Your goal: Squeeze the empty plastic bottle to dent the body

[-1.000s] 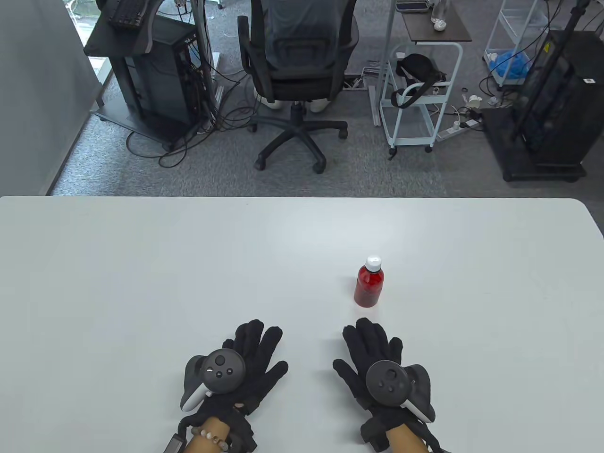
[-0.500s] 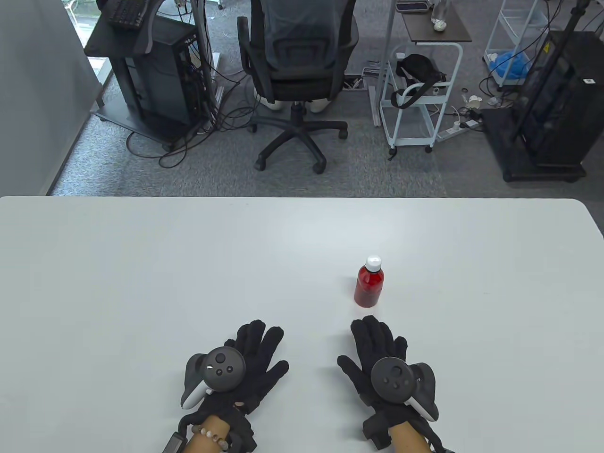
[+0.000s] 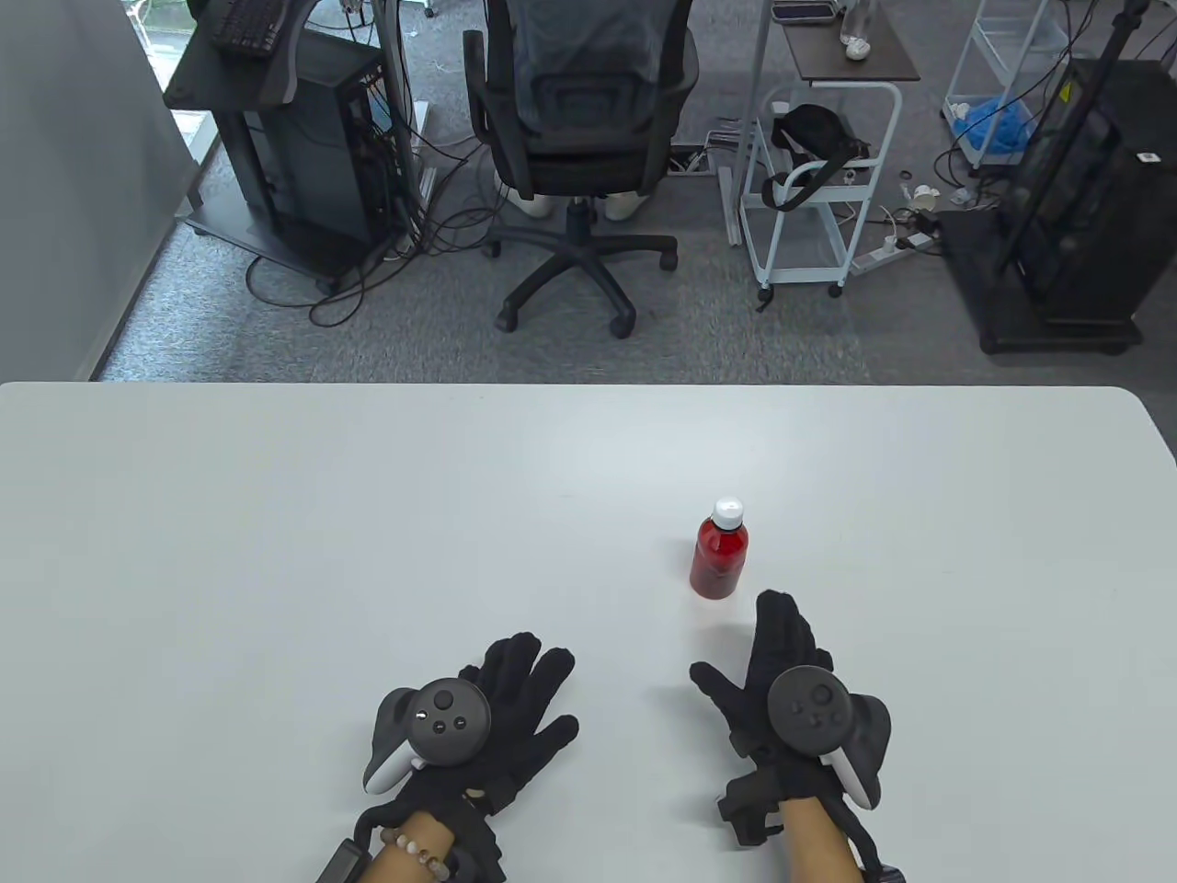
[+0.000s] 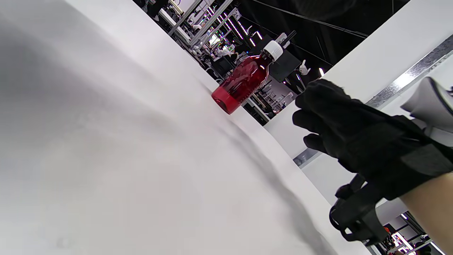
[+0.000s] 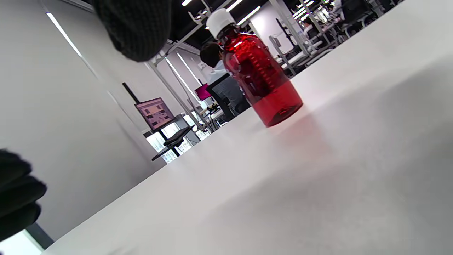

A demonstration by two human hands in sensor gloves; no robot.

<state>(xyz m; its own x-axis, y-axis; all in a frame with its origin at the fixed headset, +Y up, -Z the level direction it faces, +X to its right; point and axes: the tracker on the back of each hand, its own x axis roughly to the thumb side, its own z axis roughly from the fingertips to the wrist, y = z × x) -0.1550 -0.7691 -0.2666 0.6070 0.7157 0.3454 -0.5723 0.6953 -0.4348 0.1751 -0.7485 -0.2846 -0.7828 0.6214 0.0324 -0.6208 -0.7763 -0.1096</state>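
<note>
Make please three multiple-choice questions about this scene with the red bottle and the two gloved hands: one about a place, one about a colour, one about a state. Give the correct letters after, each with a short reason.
1. Where does the bottle stand in the table view?
A. beyond the right hand
B. beyond the left hand
C. on the floor by the chair

2. What colour is the bottle's cap?
A. black
B. white
C. blue

3. What is the bottle's state?
A. lying on its side
B. gripped in the right hand
C. upright on the table, untouched

Key:
1 A, since the bottle sits just past the right hand's fingertips, far from the left hand.
2 B, since the cap is white above the red body in every view.
3 C, since the bottle stands on its base, and a gap shows between it and the right hand.
</note>
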